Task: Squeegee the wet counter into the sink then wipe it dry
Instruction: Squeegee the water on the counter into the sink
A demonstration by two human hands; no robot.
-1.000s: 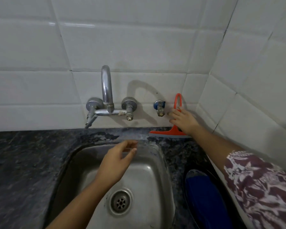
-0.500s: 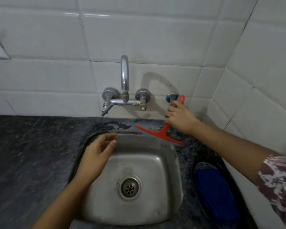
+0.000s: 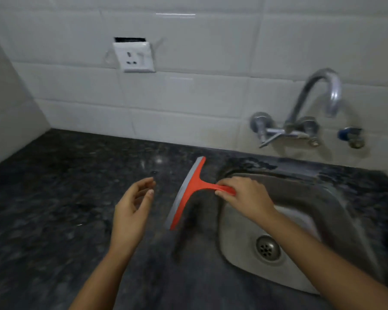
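Note:
My right hand [image 3: 246, 198] grips the handle of a red squeegee [image 3: 189, 191] with a grey rubber blade. The blade sits over the dark speckled stone counter [image 3: 54, 198], just left of the steel sink [image 3: 323, 220]; whether it touches the stone I cannot tell. The blade runs from far to near, and the handle points right over the sink's left rim. My left hand [image 3: 132, 209] hovers over the counter to the left of the blade, fingers apart and loosely curled, holding nothing.
A chrome tap [image 3: 311, 108] juts from the white tiled wall above the sink, with a small blue-handled valve [image 3: 351, 136] to its right. A white wall socket [image 3: 133, 57] hangs above the counter. A side wall closes the counter at far left.
My right hand lifted the squeegee from the back corner right of the sink and carried it across to the counter left of the sink. My left hand moved off the sink. The view swung left.

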